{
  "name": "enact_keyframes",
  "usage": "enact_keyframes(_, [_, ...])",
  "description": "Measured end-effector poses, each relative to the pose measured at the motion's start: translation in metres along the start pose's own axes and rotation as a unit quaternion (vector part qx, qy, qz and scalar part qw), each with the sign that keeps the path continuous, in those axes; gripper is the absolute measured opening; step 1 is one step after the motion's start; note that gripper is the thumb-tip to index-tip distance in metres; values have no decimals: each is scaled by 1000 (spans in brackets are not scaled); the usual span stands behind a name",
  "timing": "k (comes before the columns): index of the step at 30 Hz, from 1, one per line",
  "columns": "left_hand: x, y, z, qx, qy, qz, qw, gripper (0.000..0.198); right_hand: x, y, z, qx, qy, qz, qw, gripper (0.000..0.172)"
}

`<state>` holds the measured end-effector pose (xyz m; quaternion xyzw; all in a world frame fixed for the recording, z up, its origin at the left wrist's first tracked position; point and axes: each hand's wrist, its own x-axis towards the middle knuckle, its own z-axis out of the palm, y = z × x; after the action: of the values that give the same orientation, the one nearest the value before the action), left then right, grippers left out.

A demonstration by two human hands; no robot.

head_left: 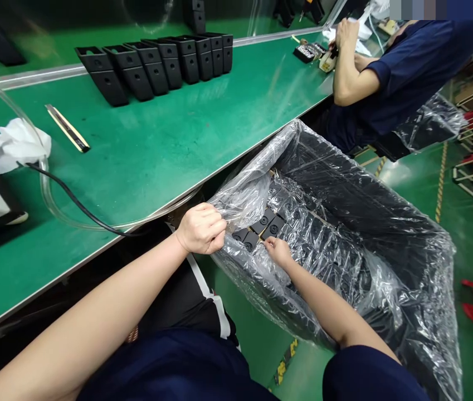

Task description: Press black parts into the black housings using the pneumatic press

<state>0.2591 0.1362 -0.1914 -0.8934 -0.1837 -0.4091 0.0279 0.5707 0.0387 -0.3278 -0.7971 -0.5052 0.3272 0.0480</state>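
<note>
At the centre of the frame the left hand [201, 228] is pinching the plastic liner [345, 245] back with fingers clamped while the right hand [278, 252], fingers apart, is reaching the black parts [268, 225] inside; holding the film taut seems wise.

A green bench [156, 145] carries a row of black housings [156, 64], a crumpled tissue [14, 143] and a cable [73, 200].
</note>
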Motion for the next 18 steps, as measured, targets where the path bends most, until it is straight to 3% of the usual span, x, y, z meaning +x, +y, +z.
enact_keyframes(5, [0,0,-1,6,-1,6,1000,15,12,5,-11,90,102,4,991,26])
enact_keyframes(8, [0,0,-1,6,0,5,1000,14,24,15,-44,148,173,27,973,29])
enact_keyframes(11, [-1,-1,0,5,0,6,1000,13,28,27,-83,184,200,48,961,31])
enact_keyframes(15, [-2,-1,1,3,-1,7,1000,12,11,41,-105,185,119,48,974,33])
enact_keyframes(18, [-2,-1,1,-1,1,3,1000,12,-12,48,-86,141,22,43,989,34])
